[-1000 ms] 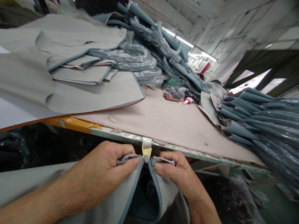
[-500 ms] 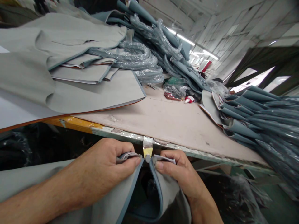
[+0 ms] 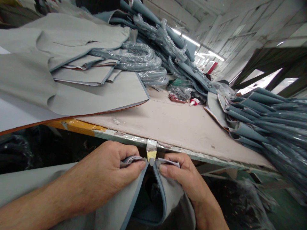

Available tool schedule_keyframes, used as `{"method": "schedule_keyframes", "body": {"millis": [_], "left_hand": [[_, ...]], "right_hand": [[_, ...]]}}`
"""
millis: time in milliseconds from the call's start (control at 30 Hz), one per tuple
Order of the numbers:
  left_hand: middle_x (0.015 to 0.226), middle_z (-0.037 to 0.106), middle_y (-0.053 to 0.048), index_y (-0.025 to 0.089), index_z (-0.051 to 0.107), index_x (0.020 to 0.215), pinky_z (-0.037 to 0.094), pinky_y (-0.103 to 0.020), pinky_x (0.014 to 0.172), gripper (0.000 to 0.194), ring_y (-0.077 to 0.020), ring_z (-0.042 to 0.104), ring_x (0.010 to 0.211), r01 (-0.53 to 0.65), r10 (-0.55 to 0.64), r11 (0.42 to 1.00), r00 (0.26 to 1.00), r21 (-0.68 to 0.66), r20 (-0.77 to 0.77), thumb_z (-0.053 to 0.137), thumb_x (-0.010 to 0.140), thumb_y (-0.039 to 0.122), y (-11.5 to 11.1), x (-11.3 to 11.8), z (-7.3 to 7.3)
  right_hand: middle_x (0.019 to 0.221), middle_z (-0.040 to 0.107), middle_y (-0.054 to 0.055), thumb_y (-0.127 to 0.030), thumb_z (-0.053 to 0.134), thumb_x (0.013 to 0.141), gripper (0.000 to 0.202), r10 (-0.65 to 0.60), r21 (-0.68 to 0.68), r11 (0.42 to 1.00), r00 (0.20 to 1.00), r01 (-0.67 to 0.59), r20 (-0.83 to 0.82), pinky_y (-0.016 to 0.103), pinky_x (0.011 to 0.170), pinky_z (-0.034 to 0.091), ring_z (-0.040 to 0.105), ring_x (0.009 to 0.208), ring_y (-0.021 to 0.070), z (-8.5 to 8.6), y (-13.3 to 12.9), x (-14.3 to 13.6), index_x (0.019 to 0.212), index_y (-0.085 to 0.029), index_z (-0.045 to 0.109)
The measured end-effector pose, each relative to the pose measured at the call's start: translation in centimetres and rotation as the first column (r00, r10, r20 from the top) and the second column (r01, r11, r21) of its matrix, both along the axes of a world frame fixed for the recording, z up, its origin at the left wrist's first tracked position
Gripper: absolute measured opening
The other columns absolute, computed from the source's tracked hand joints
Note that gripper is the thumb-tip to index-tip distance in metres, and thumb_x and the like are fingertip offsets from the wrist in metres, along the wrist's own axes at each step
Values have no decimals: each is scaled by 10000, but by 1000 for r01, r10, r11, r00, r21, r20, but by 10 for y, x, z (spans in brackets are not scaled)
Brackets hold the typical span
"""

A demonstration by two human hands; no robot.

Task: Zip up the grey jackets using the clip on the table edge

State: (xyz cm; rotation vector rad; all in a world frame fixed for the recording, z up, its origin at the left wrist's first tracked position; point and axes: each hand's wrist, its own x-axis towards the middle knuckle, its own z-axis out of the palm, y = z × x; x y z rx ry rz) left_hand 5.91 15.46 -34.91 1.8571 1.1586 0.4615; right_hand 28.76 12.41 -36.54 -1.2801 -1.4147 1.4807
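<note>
Just below the table edge, my left hand (image 3: 120,172) is closed, pinching a folded edge of a grey sheet (image 3: 107,207) with blue-grey edging. My right hand (image 3: 184,175) grips the sheet's other side between thumb and fingers. Between the two hands a small tab (image 3: 151,150), partly wrapped in clear and yellow tape, sticks down from the table edge. Its rounded grey tip meets the sheet's edging, which spreads apart below it in a narrow V. Whether the tip is joined to the sheet I cannot tell.
Grey sheets (image 3: 100,99) are stacked on the table (image 3: 165,118) at left. Plastic-wrapped blue-grey rolls (image 3: 146,60) lie behind them. Folded blue-grey pieces (image 3: 254,115) are heaped at right. A small red-and-white bottle (image 3: 194,102) lies at the back. Clear plastic (image 3: 247,201) sits beneath the table.
Both hands keep their grip at the tab. My left hand has shifted very slightly right; otherwise nearly everything looks the same.
</note>
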Motion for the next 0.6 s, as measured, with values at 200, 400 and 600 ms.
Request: {"method": "schedule_keyframes", "body": {"millis": [200,400,600], "left_hand": [[596,451,44,183,577,638,282,-220,486,410,-104,374,554,28,-28,1000,1000,1,0,515,867,517,0,4,0],[582,409,47,187,530,625,253,-231,472,425,-103,357,542,-15,16,1000,1000,26,-15,496,865,536,1,7,-1],[610,446,37,189,546,641,272,-234,490,436,-112,394,567,-14,15,998,1000,55,-19,470,866,554,4,8,-5]], "right_hand": [[550,375,-33,-390,731,759,327,-6,21,1000,1000,6,7,221,481,219,293,526,81,0,0,1,608,-148,572],[551,379,-34,-402,737,768,338,9,2,1000,1000,-9,-12,216,468,227,309,510,80,-2,2,2,618,-152,565],[539,372,-40,-384,726,767,321,11,10,1000,1000,-11,-10,216,459,223,298,498,76,-1,3,1,613,-155,562]]}}
